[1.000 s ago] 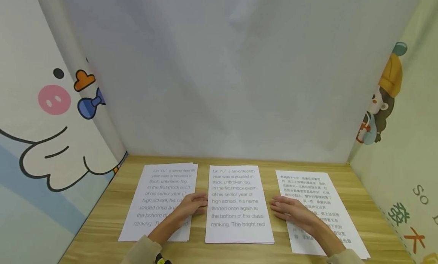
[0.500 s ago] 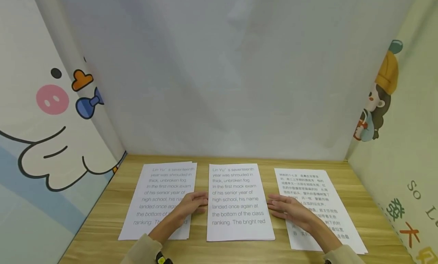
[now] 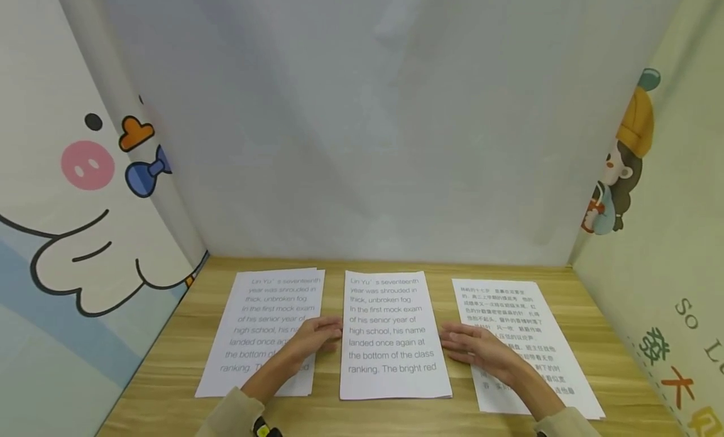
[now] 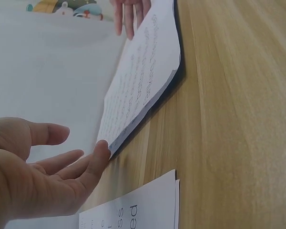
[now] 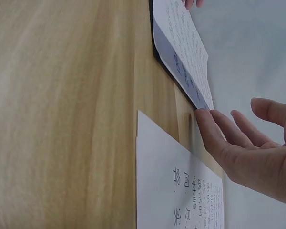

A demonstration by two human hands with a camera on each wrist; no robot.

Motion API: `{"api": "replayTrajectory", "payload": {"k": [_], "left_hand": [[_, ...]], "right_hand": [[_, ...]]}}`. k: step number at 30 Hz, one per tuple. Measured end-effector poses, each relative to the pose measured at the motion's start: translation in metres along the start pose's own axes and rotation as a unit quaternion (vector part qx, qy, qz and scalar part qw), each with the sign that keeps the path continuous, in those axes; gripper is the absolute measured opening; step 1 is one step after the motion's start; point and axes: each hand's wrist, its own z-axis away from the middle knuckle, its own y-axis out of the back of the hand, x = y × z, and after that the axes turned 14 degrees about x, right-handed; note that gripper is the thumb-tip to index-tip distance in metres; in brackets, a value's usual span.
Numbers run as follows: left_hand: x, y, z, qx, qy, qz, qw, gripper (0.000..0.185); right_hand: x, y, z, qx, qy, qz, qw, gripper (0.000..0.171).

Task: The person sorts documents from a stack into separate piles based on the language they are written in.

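Note:
A stack of white printed sheets (image 3: pixel 390 336) with English text lies in the middle of the table. My left hand (image 3: pixel 313 339) is at its left edge, and in the left wrist view the fingertips (image 4: pixel 103 147) touch that edge, fingers loosely extended and thumb raised. On the other side my right hand (image 3: pixel 481 349) reaches over the right-hand papers, its fingertips (image 5: pixel 202 114) against the stack's right edge. The wrist views show the stack's sides bowed slightly up off the wood. Neither hand grips anything.
To the left lie more English-printed sheets (image 3: pixel 260 336), slightly fanned, partly under my left forearm. Chinese-printed sheets (image 3: pixel 526 336) lie on the right beneath my right hand. A pale curtain (image 3: pixel 384 141) closes off the back of the wooden table (image 3: pixel 334 418), with cartoon-printed cloths at both sides.
My right hand has moved a little left and now meets the middle stack's right edge. The left hand has stayed nearly in place. The side papers have not visibly moved.

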Motion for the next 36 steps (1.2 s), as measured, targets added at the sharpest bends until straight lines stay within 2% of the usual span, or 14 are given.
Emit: {"api": "replayTrajectory", "payload": {"k": [8, 15, 19, 22, 26, 30, 36], "left_hand": [[0.000, -0.003, -0.001, 0.005, -0.013, 0.039, 0.9992, 0.049], [-0.005, -0.011, -0.002, 0.031, -0.019, 0.093, 0.9950, 0.055], [-0.013, -0.016, -0.004, 0.060, -0.014, 0.097, 0.9934, 0.059], [-0.016, -0.018, -0.005, 0.065, -0.012, 0.082, 0.9945, 0.056], [-0.017, -0.019, -0.002, 0.023, 0.000, 0.054, 0.9983, 0.051], [-0.018, -0.019, 0.001, -0.021, 0.006, 0.039, 0.9990, 0.058], [-0.015, -0.018, 0.002, -0.051, 0.015, 0.028, 0.9982, 0.067]], "right_hand": [[-0.003, -0.001, 0.000, 0.014, 0.001, -0.005, 1.000, 0.060], [-0.002, -0.006, -0.002, 0.028, -0.013, -0.046, 0.998, 0.067], [0.003, -0.009, -0.006, 0.036, -0.023, -0.045, 0.998, 0.070], [0.006, -0.012, -0.006, 0.029, -0.028, -0.034, 0.999, 0.072], [0.008, -0.016, -0.004, -0.003, -0.033, -0.030, 0.999, 0.072], [0.008, -0.020, -0.002, -0.032, -0.044, -0.047, 0.997, 0.071], [0.008, -0.025, 0.000, -0.029, -0.053, -0.054, 0.997, 0.071]]}}
